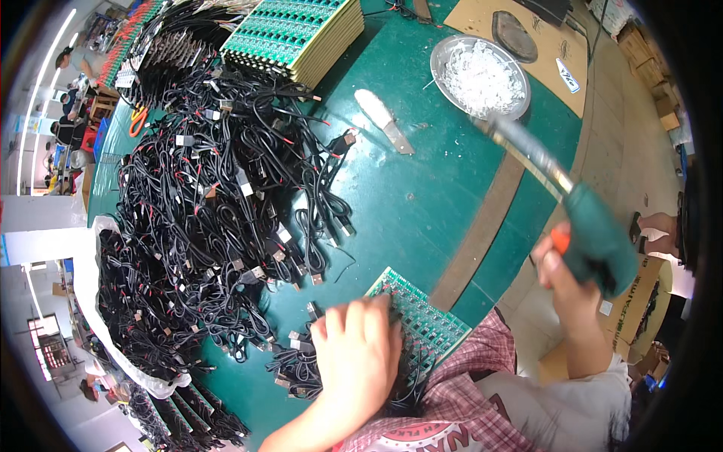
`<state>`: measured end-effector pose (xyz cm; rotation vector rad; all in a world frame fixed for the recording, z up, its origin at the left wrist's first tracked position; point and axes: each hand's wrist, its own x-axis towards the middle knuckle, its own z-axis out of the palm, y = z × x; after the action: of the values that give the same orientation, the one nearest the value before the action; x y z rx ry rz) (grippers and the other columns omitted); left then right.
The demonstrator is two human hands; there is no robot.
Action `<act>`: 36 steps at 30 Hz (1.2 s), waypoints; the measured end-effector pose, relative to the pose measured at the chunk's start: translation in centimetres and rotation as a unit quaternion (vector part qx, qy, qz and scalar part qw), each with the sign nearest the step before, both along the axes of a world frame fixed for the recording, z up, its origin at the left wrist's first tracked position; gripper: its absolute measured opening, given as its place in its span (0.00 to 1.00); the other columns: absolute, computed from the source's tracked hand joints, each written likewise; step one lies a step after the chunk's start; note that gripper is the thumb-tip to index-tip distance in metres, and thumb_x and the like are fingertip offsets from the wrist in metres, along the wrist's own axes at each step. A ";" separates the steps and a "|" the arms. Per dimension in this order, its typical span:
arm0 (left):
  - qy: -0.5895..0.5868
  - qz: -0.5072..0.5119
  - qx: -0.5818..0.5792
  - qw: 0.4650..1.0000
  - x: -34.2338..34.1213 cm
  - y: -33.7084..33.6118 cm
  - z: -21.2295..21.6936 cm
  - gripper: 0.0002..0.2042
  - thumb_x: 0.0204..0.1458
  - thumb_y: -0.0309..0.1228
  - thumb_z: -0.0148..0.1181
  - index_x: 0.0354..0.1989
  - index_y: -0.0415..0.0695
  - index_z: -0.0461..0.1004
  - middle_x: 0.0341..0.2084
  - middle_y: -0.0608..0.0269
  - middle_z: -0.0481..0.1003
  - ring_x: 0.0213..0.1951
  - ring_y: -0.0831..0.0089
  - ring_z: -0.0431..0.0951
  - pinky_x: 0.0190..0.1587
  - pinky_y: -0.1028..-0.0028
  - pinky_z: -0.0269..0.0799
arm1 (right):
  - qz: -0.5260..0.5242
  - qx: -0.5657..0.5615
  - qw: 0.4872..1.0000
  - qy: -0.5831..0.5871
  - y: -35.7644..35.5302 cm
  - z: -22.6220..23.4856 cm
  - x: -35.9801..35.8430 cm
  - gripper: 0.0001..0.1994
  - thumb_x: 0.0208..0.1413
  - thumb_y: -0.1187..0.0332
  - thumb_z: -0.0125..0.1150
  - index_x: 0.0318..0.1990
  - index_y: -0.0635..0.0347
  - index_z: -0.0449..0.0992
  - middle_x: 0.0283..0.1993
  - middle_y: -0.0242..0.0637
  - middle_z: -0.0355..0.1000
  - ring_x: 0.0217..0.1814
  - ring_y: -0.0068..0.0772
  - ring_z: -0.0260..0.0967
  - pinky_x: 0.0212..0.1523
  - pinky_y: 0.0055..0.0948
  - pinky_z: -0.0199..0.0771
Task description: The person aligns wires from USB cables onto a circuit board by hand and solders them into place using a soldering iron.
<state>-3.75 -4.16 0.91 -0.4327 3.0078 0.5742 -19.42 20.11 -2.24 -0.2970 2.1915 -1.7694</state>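
the green table [422, 196] fills most of the view, with a brown strip running across it on the right. the biggest thing on it is a sprawling heap of black cables [203, 203] with red and white wires and metal plugs, covering the left half; part of it spills into a white plastic bag [90, 294] at the left edge. at the top lies a stack of green circuit panels [301, 34], and to its right a sheet of brown cardboard [482, 22] with a round metal bowl [480, 77] of white bits touching its lower edge. a pale-handled knife [382, 119] lies alone on the bare table between the stack and the bowl. near the lower edge, a single green circuit panel [422, 316] sits at the table's front edge, just beside a small bunch of cables. the left hand [358, 354] lies flat on that panel, fingers spread and pressing down, not closed around anything. the right hand [565, 275] is raised to the right, off the table's edge, its fingers wrapped tight around the green grip of a hot glue gun [580, 218], thumb by the orange trigger; the gun's long barrel points up and left toward the bowl.
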 end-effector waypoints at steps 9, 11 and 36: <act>-0.082 -0.140 0.022 0.986 2.0 -2.2 3.4 0.23 0.47 0.27 0.69 0.55 0.45 0.78 0.56 0.52 0.74 0.57 0.53 0.72 0.55 0.54 0.70 | 0.021 -0.047 0.993 -0.106 0.4 0.1 3.8 0.19 0.62 0.74 0.58 0.59 0.58 0.64 0.38 0.41 0.73 0.27 0.21 0.65 0.28 0.24 0.67; 0.055 -0.071 -0.044 0.995 -0.8 -4.5 3.7 0.27 0.41 0.20 0.69 0.56 0.47 0.79 0.57 0.46 0.72 0.58 0.49 0.72 0.57 0.54 0.70 | 0.024 -0.053 0.994 -0.093 0.6 -0.1 4.1 0.19 0.62 0.75 0.57 0.58 0.58 0.64 0.37 0.41 0.73 0.28 0.21 0.65 0.28 0.25 0.68; -0.196 0.180 0.597 0.757 -1.6 -2.2 8.2 0.04 0.57 0.17 0.58 0.40 0.35 0.76 0.28 0.56 0.80 0.26 0.76 0.79 0.28 0.78 0.76 | 0.195 0.037 0.968 -0.153 -1.3 3.6 4.4 0.03 0.54 0.77 0.61 0.35 0.62 0.78 0.32 0.39 0.75 0.33 0.34 0.73 0.35 0.34 0.73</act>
<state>-5.33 -6.41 9.12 -0.8204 1.6127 1.8914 -15.04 18.83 1.32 -0.3779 1.8280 -1.4106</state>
